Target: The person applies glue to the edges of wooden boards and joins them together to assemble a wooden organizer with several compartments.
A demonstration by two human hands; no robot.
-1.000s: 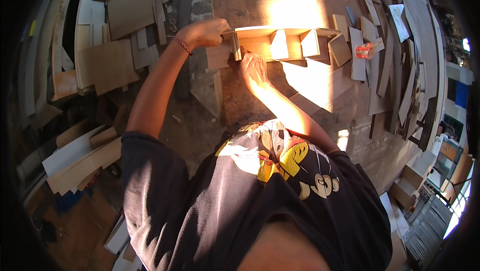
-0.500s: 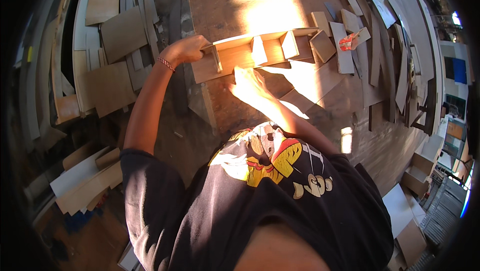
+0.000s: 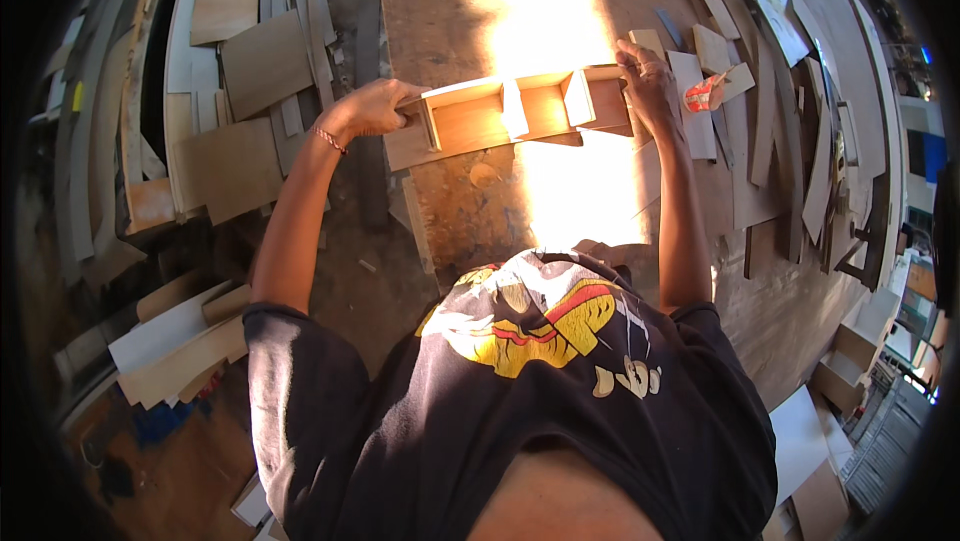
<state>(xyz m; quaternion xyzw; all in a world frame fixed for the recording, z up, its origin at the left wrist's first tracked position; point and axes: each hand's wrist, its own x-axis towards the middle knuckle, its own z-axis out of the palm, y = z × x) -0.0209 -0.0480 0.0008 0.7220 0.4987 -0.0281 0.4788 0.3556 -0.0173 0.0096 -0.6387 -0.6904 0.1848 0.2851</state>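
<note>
Stained brown work surface (image 3: 470, 206), sunlit strip across it, wood offcuts (image 3: 262, 63) stacked to the left. Compartmented wooden frame (image 3: 516, 109) sits on it, ahead of the wearer. Left hand (image 3: 368, 109) clamped on frame's left end. Right hand (image 3: 650, 83) at right end, fingers touching; can't tell if gripping. Red-and-white packet (image 3: 703, 94) just right of that hand.

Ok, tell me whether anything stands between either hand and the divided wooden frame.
Nothing visible does: the left hand is at the left end of the wooden frame, the right hand at its right end. The red-and-white packet lies further right.
</note>
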